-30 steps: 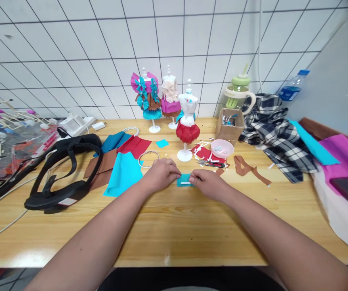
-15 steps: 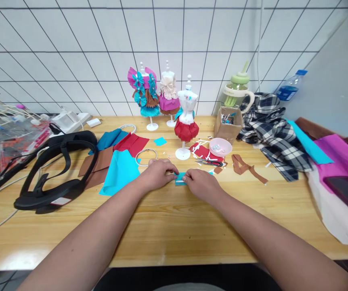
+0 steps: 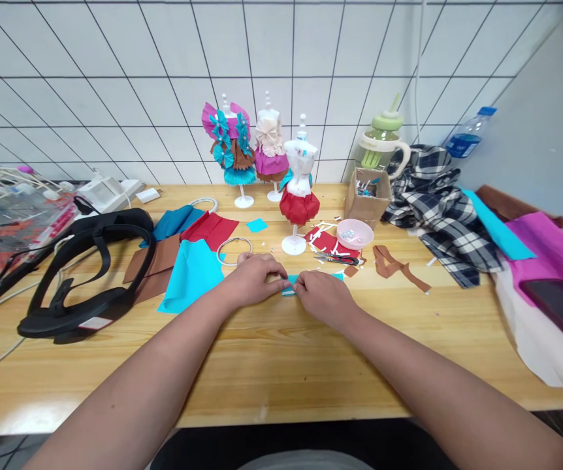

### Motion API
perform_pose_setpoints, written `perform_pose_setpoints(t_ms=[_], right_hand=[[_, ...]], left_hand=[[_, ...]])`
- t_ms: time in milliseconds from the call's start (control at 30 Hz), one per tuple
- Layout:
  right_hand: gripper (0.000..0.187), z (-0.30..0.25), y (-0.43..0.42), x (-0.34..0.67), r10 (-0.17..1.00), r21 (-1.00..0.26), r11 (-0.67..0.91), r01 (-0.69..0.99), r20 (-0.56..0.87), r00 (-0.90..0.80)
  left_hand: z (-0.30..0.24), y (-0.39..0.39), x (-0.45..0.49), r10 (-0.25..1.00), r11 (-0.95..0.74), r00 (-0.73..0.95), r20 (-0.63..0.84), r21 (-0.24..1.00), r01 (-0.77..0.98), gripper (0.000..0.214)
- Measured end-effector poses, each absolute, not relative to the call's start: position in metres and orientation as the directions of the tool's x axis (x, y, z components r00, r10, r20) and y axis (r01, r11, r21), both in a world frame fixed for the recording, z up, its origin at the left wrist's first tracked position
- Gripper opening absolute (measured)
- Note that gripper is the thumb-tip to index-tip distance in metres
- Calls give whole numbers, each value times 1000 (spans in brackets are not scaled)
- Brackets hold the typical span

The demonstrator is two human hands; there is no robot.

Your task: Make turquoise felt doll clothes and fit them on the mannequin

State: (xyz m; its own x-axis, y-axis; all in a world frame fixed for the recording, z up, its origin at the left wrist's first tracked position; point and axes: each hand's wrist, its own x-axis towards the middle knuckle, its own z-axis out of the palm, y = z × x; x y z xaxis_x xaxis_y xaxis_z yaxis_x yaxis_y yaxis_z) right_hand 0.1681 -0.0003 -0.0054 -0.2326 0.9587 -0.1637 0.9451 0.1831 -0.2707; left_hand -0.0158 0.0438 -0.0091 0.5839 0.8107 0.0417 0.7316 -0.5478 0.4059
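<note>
My left hand (image 3: 255, 279) and my right hand (image 3: 321, 295) rest on the wooden table (image 3: 281, 352), fingertips meeting over a small teal paper piece (image 3: 290, 284). Both hands pinch it, and only a sliver shows between the fingers. Just behind stands a white mannequin with a red paper skirt (image 3: 299, 189). Small scissors (image 3: 336, 259) lie beyond my right hand, beside a pink bowl (image 3: 354, 233).
Teal, red and brown paper sheets (image 3: 188, 251) and a black headset (image 3: 85, 274) lie to the left. Two more dressed mannequins (image 3: 247, 147) stand at the tiled wall. A cardboard box (image 3: 368, 196), green cup (image 3: 382, 140), plaid cloth (image 3: 438, 202) and magenta paper (image 3: 550, 248) lie to the right.
My hands have drawn closer together over the teal piece, so less of it shows. The view has shifted slightly.
</note>
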Motion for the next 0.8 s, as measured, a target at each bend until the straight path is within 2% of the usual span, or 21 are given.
perform_pose_setpoints(t_ms=[400,600,800], right_hand=[[24,-10,0,168,956,-265,209,942,-148,-253],[17,-10,1,171,957,-358,190,914,-142,-255],[18,-7,11,180,939,-451,140,881,-221,-262]], left_hand=[[-11,45,-18,799,-560,601,10,377,738,26],[-6,44,-18,808,-532,588,-44,376,759,27],[-6,43,-19,811,-520,583,-55,390,760,27]])
